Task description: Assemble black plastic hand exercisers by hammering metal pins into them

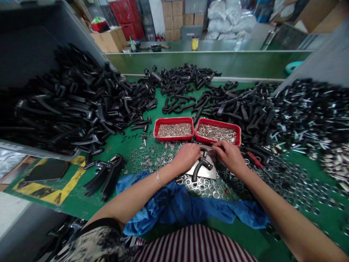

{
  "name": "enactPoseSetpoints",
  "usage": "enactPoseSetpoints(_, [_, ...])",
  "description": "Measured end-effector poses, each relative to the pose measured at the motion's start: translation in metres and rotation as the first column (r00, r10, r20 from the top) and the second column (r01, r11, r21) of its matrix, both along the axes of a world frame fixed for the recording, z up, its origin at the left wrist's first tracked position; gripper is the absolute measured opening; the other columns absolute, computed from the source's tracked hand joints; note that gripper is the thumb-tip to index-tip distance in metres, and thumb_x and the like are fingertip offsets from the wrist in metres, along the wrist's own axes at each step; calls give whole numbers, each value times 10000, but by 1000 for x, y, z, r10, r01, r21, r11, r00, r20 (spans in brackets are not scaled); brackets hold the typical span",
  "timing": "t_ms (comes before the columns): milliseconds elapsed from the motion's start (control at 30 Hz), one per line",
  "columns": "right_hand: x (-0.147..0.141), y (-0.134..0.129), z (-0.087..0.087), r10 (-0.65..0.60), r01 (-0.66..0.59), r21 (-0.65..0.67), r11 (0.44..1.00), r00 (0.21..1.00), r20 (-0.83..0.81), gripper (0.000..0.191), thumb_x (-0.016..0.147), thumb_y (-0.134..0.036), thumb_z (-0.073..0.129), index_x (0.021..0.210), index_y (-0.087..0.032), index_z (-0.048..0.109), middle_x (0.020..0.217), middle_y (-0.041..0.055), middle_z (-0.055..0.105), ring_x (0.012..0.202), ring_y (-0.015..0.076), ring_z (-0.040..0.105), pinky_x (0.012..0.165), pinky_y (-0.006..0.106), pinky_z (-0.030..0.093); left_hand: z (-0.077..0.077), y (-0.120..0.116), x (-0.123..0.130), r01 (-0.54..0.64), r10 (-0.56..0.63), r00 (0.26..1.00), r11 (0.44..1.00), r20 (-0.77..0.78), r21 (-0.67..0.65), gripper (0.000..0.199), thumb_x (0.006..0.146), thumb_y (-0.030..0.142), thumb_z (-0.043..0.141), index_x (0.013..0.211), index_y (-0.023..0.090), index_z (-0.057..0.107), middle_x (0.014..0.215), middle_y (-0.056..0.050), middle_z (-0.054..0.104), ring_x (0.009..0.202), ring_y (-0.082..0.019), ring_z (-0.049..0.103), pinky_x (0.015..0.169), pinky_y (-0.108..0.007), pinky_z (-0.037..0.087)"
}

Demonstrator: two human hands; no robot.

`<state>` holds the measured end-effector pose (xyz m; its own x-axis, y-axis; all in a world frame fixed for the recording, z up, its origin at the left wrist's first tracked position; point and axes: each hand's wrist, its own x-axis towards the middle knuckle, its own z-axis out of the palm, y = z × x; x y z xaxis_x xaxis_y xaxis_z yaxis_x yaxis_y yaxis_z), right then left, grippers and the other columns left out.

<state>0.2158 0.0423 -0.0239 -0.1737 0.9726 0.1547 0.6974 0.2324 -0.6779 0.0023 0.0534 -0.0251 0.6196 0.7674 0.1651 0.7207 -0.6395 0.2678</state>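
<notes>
My left hand (187, 157) rests at the left edge of a small metal plate (210, 171), its fingers curled at the upper end of a black curved lever part (201, 168). That part lies on the plate between my hands. On the right, my right hand (229, 155) has thumb and fingertips pinched together over the plate's upper right corner; anything between them is too small to make out. Just beyond are two red trays, the left one (174, 139) holding tiny metal pieces and the right one (237, 134) holding small pins.
Black parts (109, 98) are heaped at the left and back. Metal rings (302, 191) spread around the plate and to the right. A blue cloth (191, 209) lies in front. Assembled levers (106, 174) sit at left, a red-handled tool (255, 159) at right.
</notes>
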Motion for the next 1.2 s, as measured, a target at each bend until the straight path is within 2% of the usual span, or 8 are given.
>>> enactPoseSetpoints(100, [-5, 3, -6, 48, -41, -94, 995, 996, 75, 143, 939, -275, 509, 839, -204, 582, 695, 12, 673, 616, 171, 631, 634, 281, 439, 1, 2, 2, 140, -126, 984, 984, -127, 111, 215, 967, 265, 511, 903, 109, 645, 895, -98, 648, 899, -238, 594, 832, -375, 465])
enactPoseSetpoints(200, [-8, 10, -7, 73, -61, -176, 983, 995, 66, 161, 952, -255, 475, 824, -203, 558, 652, -5, 665, 477, 137, 584, 562, 269, 424, 1, -4, 0, 190, -168, 974, 972, -155, 141, 231, 985, 271, 481, 910, 125, 644, 901, -84, 640, 916, -230, 584, 835, -371, 459])
enactPoseSetpoints(433, [-11, 12, -6, 101, -91, -257, 962, 995, 26, 153, 962, -287, 479, 854, -203, 546, 682, -5, 680, 452, 126, 605, 516, 256, 457, 5, -39, -8, 12, -9, 999, 998, -47, 59, 386, 944, 451, 541, 1174, 146, 592, 1238, -128, 577, 1079, -285, 531, 899, -435, 455])
enactPoseSetpoints(600, [-18, 9, -4, 40, -45, -351, 935, 999, -22, 131, 960, -281, 478, 856, -210, 514, 669, -2, 672, 441, 125, 611, 396, 215, 438, 3, -38, -10, 57, -57, 998, 998, 24, -16, 301, 958, 361, 529, 1156, 141, 588, 1216, -121, 578, 1112, -273, 524, 953, -426, 456])
enactPoseSetpoints(767, [-12, 4, -5, 26, -39, -350, 936, 999, -40, 130, 960, -313, 490, 891, -211, 533, 753, 26, 707, 500, 141, 648, 427, 228, 484, 1, -35, -17, 112, -108, 991, 993, 77, -43, 279, 947, 338, 555, 1158, 158, 587, 1207, -100, 586, 1128, -265, 525, 968, -419, 462])
enactPoseSetpoints(967, [-12, -3, -4, 101, -33, -254, 967, 961, 259, 179, 1004, -298, 415, 941, -196, 547, 752, 58, 718, 594, 178, 669, 569, 270, 495, 1, -34, -18, 120, -112, 988, 990, 106, -72, 269, 939, 314, 568, 1169, 176, 585, 1225, -96, 591, 1161, -268, 527, 977, -439, 463])
enactPoseSetpoints(1100, [-24, -1, 8, 165, -120, -114, 986, 747, 644, 171, 1002, -255, 419, 994, -153, 557, 916, 136, 716, 805, 252, 704, 622, 299, 467, 4, -34, -17, 123, -113, 988, 989, 106, -87, 267, 924, 318, 584, 1153, 180, 582, 1212, -100, 595, 1160, -272, 536, 990, -448, 458])
enactPoseSetpoints(1200, [-16, -6, 21, 210, -179, -117, 977, 688, 694, 182, 1005, -294, 437, 1067, -169, 554, 983, 118, 713, 867, 258, 699, 625, 298, 463, 4, -34, -17, 22, -7, 987, 996, 158, -90, 366, 896, 392, 621, 1176, 167, 555, 1231, -118, 574, 1170, -280, 526, 1017, -453, 443])
